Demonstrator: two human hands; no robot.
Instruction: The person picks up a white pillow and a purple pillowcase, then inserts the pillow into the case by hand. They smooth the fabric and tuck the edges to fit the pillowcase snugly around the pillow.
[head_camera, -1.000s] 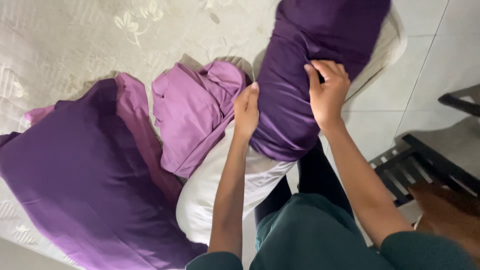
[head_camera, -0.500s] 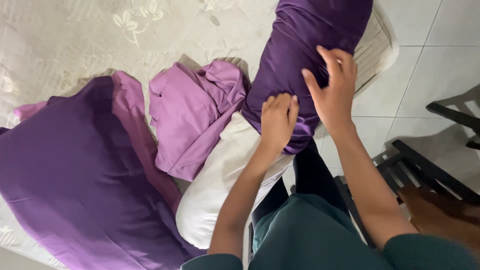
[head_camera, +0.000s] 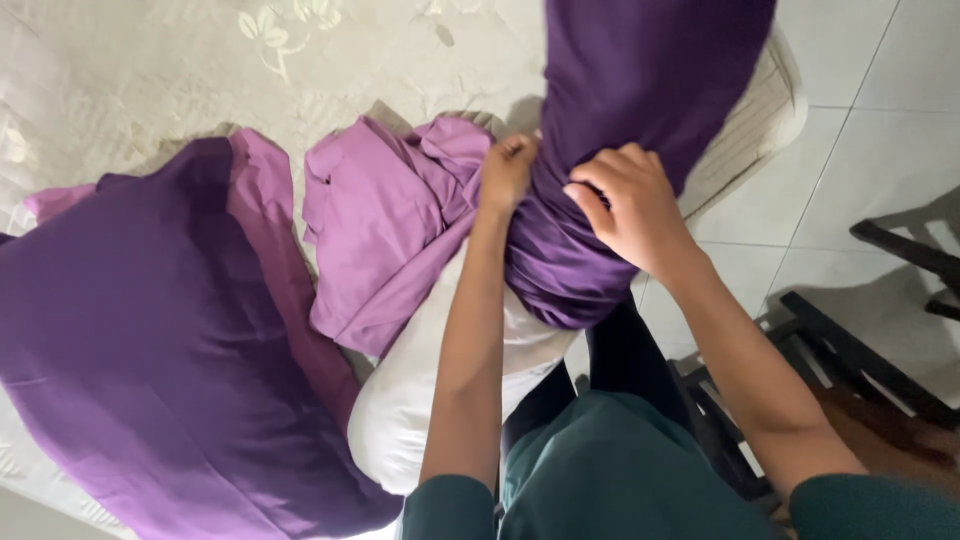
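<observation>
Against the white pillow (head_camera: 420, 400), which lay slanting from the bed edge toward the person's lap, both hands had closed in over the last second. The left hand (head_camera: 508, 165), which earlier lay flat along the side of the dark purple pillowcase (head_camera: 640, 130), had balled into a fist gripping a bunch of that fabric at the pillow's upper left side. The right hand (head_camera: 625, 205), earlier spread higher on the case, had come down just right of the fist, its fingers curled over the gathered cloth and pressing on it rather than clearly pinching it. The case's open hem sat bunched partway down the pillow, leaving the lower half bare white, so the cover looked about half drawn on. Left of the pillow a crumpled lilac cloth (head_camera: 385, 225) lay touching it, and farther left rested a second pillow in a purple case (head_camera: 140, 350) on the cream bedspread (head_camera: 150, 70).
</observation>
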